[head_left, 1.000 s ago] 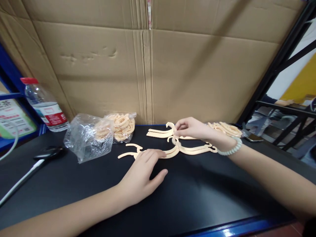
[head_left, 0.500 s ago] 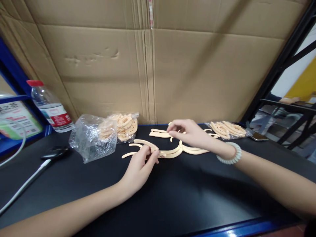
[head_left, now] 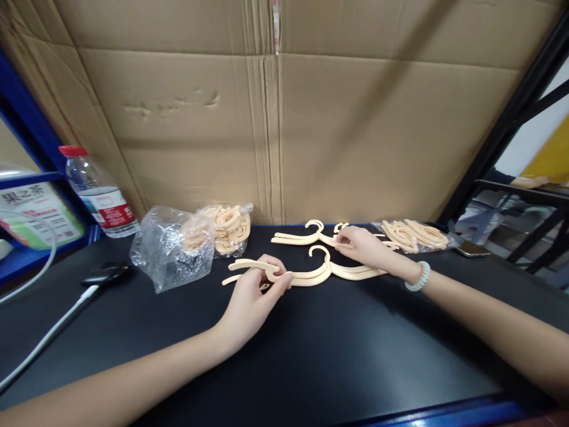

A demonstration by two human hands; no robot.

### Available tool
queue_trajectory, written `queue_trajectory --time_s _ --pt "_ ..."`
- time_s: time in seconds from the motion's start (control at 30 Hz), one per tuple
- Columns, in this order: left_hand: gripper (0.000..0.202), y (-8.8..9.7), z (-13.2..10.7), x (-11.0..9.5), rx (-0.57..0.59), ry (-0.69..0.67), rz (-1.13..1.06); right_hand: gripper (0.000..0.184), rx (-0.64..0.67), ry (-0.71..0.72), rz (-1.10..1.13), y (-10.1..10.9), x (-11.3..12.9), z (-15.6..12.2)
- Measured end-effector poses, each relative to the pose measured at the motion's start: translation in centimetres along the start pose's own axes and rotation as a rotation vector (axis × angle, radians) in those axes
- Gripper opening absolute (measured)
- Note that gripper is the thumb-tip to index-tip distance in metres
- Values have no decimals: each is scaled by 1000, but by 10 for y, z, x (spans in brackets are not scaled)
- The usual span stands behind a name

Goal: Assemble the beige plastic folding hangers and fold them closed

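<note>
My left hand (head_left: 255,290) is closed around a cream plastic clothes hanger part (head_left: 249,264), whose curved arm sticks out to the left above the table. Just right of those fingers lies a cream clothes hanger (head_left: 355,273) with its hook pointing away from me; its left end is partly hidden by the hand. Behind it lies another hanger (head_left: 296,239), also hook upward. My right hand (head_left: 362,248) is over the right side of this back hanger, fingers curled together on a hanger part there. A further small hook (head_left: 340,226) shows just behind the right fingers.
To the left are a crumpled clear bag (head_left: 171,252) and a bag of hanger parts (head_left: 233,228). Another bag of parts (head_left: 415,235) lies at the right beside a phone (head_left: 473,248). A water bottle (head_left: 104,201), a black device with white cable (head_left: 106,274) and a cardboard wall (head_left: 377,118) border the table.
My right hand has moved right and down onto the back hanger, uncovering both hooks. The hanger part in my left hand has tilted, its free end lower.
</note>
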State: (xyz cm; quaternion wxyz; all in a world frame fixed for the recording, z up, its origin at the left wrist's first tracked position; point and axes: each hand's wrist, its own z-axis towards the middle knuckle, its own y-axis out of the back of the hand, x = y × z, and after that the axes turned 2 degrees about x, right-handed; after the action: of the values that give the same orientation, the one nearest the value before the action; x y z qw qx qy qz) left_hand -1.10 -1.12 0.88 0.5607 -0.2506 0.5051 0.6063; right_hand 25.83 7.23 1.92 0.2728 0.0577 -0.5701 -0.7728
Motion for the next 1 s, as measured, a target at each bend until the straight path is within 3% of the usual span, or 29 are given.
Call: queue_trajectory --time_s 0.27,0.53,0.7,0.87,1.0 --pt "13 1 3 0 -99 -7 -69 11 -280 52 175 37 15 -21" --pt "16 1 6 7 -151 78 -300 11 -346 174 90 25 4 -54" --pt "20 5 10 2 -22 153 -543 15 -293 174 136 24 -2 -61" --pt "21 12 15 -6 103 214 -688 19 -238 252 123 28 9 -66" --pt "16 15 14 -7 202 273 -772 23 -286 301 79 26 15 -70"
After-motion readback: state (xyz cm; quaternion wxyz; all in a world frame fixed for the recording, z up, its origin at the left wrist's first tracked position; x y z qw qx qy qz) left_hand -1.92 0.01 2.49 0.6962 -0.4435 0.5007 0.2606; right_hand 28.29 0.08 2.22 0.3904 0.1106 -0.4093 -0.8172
